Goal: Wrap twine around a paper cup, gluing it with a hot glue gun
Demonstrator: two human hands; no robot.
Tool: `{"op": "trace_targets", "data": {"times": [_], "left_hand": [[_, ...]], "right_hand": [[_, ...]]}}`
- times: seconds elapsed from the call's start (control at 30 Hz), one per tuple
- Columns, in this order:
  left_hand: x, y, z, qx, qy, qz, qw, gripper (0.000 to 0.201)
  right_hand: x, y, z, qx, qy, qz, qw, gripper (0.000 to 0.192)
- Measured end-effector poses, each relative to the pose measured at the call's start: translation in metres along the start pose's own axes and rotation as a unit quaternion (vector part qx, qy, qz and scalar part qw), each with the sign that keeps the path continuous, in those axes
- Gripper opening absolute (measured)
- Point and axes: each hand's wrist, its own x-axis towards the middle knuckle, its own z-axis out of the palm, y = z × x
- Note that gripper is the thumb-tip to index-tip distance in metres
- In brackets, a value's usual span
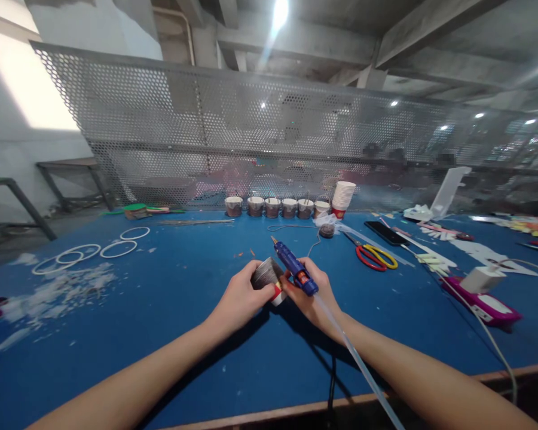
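Observation:
A paper cup (264,275), wound for much of its side with grey yarn, is tilted in my left hand (238,294), whose fingers and thumb wrap round it. Part of its red and white surface shows near the thumb. My right hand (319,298) is closed on a blue glue gun (291,264), nozzle up and to the left. Out of its back runs a long clear glue stick (352,349). Some right fingers meet the cup's right side, partly hidden by the gun. A yarn strand leads from a grey yarn ball (326,230) behind my right hand.
Several yarn-wrapped cups (272,208) line the back, beside stacked paper cups (344,197). Scissors (371,257), a phone (385,233) and a magenta power strip (486,306) lie right. White rings (119,249) and glue scraps (67,292) lie left. A perforated metal screen (179,119) stands behind.

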Motion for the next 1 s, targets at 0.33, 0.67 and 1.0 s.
{"op": "trace_targets", "data": {"times": [0.33, 0.67, 1.0], "left_hand": [[0.001, 0.005, -0.004, -0.053, -0.011, -0.007, 0.999, 0.013], [0.007, -0.004, -0.008, -0.196, -0.012, -0.023, 0.980, 0.022], [0.013, -0.011, -0.015, -0.296, -0.063, -0.078, 0.950, 0.017]], "right_hand": [[-0.002, 0.004, -0.002, 0.039, -0.010, 0.034, 0.999, 0.018], [0.002, -0.003, -0.005, 0.080, -0.010, 0.017, 0.997, 0.023], [0.006, -0.009, -0.009, 0.092, -0.001, 0.002, 0.996, 0.022]]}}
